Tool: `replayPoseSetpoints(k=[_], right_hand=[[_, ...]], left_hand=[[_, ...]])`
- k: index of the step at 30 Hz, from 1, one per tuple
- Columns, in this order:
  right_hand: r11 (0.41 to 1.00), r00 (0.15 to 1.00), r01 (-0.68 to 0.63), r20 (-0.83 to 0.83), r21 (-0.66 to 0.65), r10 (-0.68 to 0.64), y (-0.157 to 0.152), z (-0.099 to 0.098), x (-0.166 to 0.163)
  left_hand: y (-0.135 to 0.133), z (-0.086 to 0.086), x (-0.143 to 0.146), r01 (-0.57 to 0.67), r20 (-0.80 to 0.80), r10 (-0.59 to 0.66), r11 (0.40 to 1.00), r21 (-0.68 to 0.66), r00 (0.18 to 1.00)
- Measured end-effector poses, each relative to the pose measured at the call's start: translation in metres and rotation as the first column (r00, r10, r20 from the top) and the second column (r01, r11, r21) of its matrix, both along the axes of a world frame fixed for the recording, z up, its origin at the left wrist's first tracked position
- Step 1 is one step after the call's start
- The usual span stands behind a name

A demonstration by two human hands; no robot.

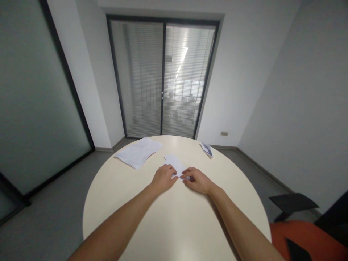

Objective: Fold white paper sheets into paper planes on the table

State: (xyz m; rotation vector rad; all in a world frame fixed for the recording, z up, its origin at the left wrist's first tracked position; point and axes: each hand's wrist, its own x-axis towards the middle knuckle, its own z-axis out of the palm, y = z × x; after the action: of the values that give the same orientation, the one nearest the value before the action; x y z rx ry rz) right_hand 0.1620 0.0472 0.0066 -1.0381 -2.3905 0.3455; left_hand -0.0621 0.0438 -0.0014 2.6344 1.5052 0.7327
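Note:
A small white sheet of paper (pixel 173 162) lies near the middle of the round table, its far part flat and uncovered. My left hand (pixel 164 178) is at the paper's near left edge, thumb and fingers closed on it. My right hand (pixel 198 180) pinches the near right edge, with its fingertips close to those of the left. The near edge between the hands looks bent or folded, but my fingers partly hide it.
The cream round table (pixel 179 224) carries a large creased white sheet (pixel 138 152) at the far left and a folded printed paper (pixel 206 149) at the far right. An orange chair (pixel 307 239) with black armrests stands at the right. Beyond is a glass door (pixel 141 79) with blinds.

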Motion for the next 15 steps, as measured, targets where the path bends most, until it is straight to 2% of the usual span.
replayPoseSetpoints(k=[5, 15], right_hand=[[0.999, 1.0, -0.028, 0.009, 0.025, 0.028, -0.0004, 0.0051, -0.0009], [0.997, 0.997, -0.074, -0.028, -0.026, 0.073, 0.0007, -0.0018, -0.0013]], left_hand=[[0.0016, -0.0004, -0.0004, -0.03, -0.019, 0.029, 0.999, -0.016, 0.999], [0.0007, -0.0018, -0.0013, -0.046, -0.01, 0.046, 0.999, -0.007, 0.999]])
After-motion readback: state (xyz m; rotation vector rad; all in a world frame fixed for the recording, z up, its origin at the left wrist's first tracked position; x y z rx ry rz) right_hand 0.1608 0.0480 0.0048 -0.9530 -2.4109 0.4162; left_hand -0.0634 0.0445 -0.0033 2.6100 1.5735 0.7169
